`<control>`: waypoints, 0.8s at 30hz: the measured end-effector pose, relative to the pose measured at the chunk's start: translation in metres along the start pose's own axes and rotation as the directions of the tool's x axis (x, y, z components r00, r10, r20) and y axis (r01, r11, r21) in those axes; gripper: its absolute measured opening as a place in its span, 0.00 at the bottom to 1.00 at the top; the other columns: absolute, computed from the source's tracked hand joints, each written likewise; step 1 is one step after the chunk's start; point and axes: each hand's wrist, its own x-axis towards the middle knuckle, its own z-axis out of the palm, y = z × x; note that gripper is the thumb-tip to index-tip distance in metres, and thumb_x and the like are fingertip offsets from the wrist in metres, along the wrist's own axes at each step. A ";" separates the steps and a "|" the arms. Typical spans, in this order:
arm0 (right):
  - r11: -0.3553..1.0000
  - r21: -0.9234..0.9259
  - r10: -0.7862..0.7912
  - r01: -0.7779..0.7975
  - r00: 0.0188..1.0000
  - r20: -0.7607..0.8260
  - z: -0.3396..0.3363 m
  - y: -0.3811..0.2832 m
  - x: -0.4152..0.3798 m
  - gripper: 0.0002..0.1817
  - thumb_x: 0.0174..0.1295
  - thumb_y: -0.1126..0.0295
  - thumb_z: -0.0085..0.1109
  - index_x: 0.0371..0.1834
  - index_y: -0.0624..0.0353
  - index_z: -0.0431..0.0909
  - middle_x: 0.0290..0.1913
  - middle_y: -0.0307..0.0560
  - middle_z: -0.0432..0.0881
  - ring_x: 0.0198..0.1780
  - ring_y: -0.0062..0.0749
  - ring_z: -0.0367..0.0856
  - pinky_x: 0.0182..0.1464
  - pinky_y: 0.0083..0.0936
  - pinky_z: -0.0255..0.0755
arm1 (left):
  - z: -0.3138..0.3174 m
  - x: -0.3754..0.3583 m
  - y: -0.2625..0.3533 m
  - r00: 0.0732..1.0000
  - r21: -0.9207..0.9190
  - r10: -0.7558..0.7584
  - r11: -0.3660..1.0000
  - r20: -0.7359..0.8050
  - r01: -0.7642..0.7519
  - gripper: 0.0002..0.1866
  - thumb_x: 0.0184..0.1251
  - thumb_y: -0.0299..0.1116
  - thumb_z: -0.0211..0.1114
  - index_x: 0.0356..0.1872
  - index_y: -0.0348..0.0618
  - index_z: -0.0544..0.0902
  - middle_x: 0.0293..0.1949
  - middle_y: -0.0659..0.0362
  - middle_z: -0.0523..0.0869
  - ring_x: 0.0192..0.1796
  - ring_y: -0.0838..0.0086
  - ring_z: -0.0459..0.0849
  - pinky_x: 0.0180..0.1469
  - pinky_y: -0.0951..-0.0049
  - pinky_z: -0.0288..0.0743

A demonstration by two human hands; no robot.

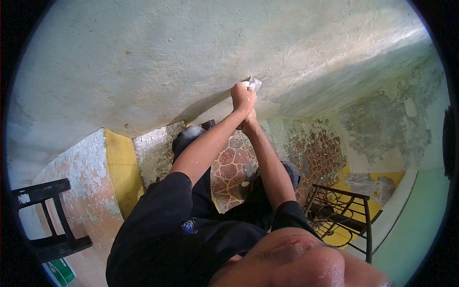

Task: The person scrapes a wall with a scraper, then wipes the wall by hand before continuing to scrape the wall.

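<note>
My left hand (243, 98) is closed in a tight fist around the handle of a scraper (255, 83). Only the pale blade end shows above the knuckles, laid against the wall (167, 57) just where a smooth patch meets rougher, flaking plaster. My right hand (248, 123) sits directly beneath, fingers curled and pressed against the left wrist. It holds nothing of its own and acts as a brace. Both arms are stretched out nearly straight, so the tool is at the far end of my reach. To work this well, I judge the blade should lie at a shallow angle and flat across its whole edge, so that it skims the surface rather than digging a corner in. The push should come from the shoulders, with the lower hand steadying the wrist. With the arms this extended a slip seems likely, so short strokes look safer than long ones. Below the hands, the floor (229, 162) has worn reddish patterned tiles. A black chair (48, 215) stands at my left and a metal chair (344, 210) at my right.
</note>
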 end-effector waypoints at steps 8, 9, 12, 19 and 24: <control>0.983 -0.184 -0.030 0.017 0.997 -0.067 -0.020 -0.001 0.013 0.18 0.60 0.60 0.68 0.22 0.57 0.73 0.19 0.39 0.74 0.15 0.27 0.68 0.16 0.32 0.53 | 0.009 0.001 -0.007 0.999 0.089 0.029 0.996 0.017 -0.030 0.12 0.70 0.27 0.64 0.27 0.28 0.84 0.23 0.50 0.88 0.26 0.66 0.91 0.26 0.70 0.83; 0.982 -0.186 -0.028 0.015 0.997 -0.070 -0.019 -0.005 0.008 0.18 0.60 0.60 0.68 0.22 0.57 0.73 0.19 0.39 0.74 0.15 0.27 0.68 0.16 0.32 0.53 | 0.009 -0.003 -0.002 0.998 -0.024 -0.053 0.998 0.039 0.054 0.12 0.71 0.27 0.63 0.29 0.28 0.84 0.25 0.50 0.88 0.26 0.66 0.91 0.26 0.70 0.83; 0.964 -0.265 -0.069 0.025 0.986 -0.155 -0.025 -0.015 0.006 0.20 0.60 0.60 0.69 0.21 0.61 0.73 0.18 0.41 0.74 0.15 0.29 0.69 0.16 0.34 0.55 | 0.013 -0.011 0.014 0.983 -0.244 -0.172 0.952 0.070 0.184 0.12 0.74 0.28 0.61 0.34 0.28 0.84 0.29 0.49 0.89 0.27 0.66 0.91 0.25 0.71 0.84; 0.701 -0.705 -0.382 0.104 0.890 -0.249 -0.058 -0.030 0.021 0.26 0.57 0.53 0.70 0.27 0.73 0.80 0.26 0.55 0.83 0.22 0.36 0.80 0.23 0.37 0.70 | 0.028 -0.017 0.029 0.923 -0.541 -0.364 0.756 0.122 0.369 0.11 0.78 0.32 0.58 0.40 0.30 0.80 0.31 0.50 0.88 0.26 0.69 0.89 0.25 0.72 0.82; 0.644 -0.764 -0.328 0.045 0.918 -0.222 -0.064 -0.037 0.022 0.29 0.56 0.51 0.68 0.34 0.77 0.83 0.33 0.67 0.87 0.34 0.50 0.89 0.36 0.41 0.78 | 0.037 -0.015 0.023 0.912 -0.533 -0.389 0.748 0.131 0.395 0.12 0.79 0.33 0.56 0.38 0.34 0.78 0.32 0.52 0.88 0.27 0.70 0.88 0.25 0.71 0.79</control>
